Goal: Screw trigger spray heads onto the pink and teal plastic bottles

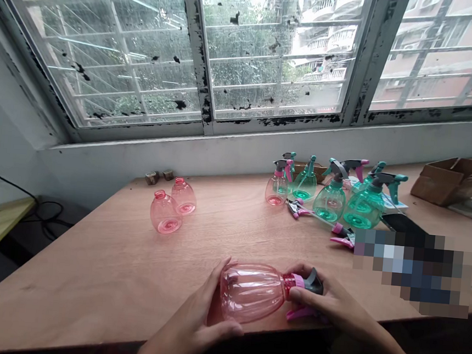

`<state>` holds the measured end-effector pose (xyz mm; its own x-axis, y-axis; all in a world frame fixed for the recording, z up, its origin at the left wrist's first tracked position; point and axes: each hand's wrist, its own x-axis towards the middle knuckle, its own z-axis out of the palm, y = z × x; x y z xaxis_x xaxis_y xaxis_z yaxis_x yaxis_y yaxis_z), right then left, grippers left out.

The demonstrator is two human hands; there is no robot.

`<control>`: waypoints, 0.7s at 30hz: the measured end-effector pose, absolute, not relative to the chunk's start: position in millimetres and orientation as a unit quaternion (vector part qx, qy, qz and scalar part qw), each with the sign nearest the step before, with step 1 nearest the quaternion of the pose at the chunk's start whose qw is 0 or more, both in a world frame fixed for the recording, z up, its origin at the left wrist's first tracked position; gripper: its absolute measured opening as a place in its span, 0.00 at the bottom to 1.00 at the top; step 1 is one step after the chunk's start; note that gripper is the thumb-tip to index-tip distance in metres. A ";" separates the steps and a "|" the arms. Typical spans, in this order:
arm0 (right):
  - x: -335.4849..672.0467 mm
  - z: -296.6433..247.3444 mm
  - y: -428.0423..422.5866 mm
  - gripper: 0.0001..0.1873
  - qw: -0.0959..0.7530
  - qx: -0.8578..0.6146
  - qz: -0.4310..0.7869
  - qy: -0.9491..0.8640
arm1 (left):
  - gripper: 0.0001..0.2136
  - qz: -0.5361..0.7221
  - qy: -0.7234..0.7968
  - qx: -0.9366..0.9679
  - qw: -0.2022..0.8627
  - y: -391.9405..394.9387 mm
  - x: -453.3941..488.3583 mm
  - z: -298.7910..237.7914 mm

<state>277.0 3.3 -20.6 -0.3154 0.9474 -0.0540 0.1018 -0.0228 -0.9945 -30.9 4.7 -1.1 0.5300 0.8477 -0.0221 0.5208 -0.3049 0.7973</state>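
Note:
A clear pink spray bottle (253, 293) lies on its side over the table's front edge, its neck pointing right. My left hand (207, 312) is wrapped round the bottle's base, thumb below and fingers above. At the neck, my right hand (319, 291) closes its fingers round the pink collar of the spray head (313, 282), which is dark grey. Its pink trigger (302, 313) hangs beneath that hand. How far the collar is seated on the neck I cannot tell.
Two pink bottles without heads (166, 215) stand at the left. Several green spray bottles (364, 207) and a pink one (276, 189) stand at the back right. Loose spray heads (342, 236) lie before them, near a phone (405, 225) and a cardboard box (453, 179).

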 end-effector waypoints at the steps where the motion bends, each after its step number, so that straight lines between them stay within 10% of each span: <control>1: 277.2 -21.2 3.6 0.20 0.381 -0.445 0.557 -0.589 | 0.45 0.208 0.439 0.780 0.394 4.8 -30.7 -1.0; 21: 277.8 -21.3 4.0 0.20 0.376 -0.443 0.571 -0.580 | 0.45 0.206 0.440 0.777 0.400 4.4 -29.0 1.9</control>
